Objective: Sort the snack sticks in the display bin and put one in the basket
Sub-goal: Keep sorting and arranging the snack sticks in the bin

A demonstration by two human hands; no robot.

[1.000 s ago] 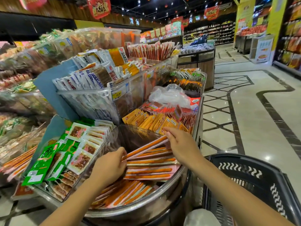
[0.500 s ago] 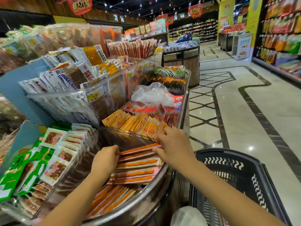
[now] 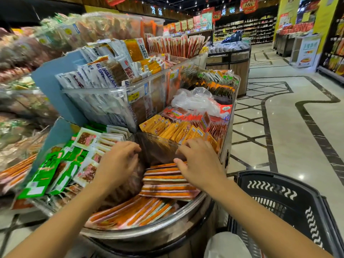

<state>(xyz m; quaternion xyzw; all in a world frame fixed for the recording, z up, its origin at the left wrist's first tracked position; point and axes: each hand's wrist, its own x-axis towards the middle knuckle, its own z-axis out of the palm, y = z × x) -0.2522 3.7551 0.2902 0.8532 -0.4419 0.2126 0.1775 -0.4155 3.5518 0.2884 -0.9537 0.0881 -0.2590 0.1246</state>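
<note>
Long orange snack sticks [image 3: 165, 181] lie stacked flat at the right side of the round display bin [image 3: 149, 230], with more sticks [image 3: 130, 213] slanting underneath. My right hand [image 3: 200, 164] rests on the stack's right end, fingers stretched over its far edge and thumb on the top stick. My left hand [image 3: 118, 164] hovers just left of the stack with its fingers loosely curled near the bin's clear wall [image 3: 158, 148]; I see nothing in it. The black basket [image 3: 279, 200] stands on the floor at my right, beside the bin.
Green and white snack packs [image 3: 74, 164] fill the compartment to the left. Yellow and red packs [image 3: 176, 129] and a plastic bag [image 3: 195, 101] sit behind. Taller clear bins [image 3: 115, 94] rise behind those. An open tiled aisle [image 3: 288, 127] runs to the right.
My left hand has let go of the sticks' left ends and lifted up and left. The right hand has slid onto the stack's far right edge. The top stick now lies flat.
</note>
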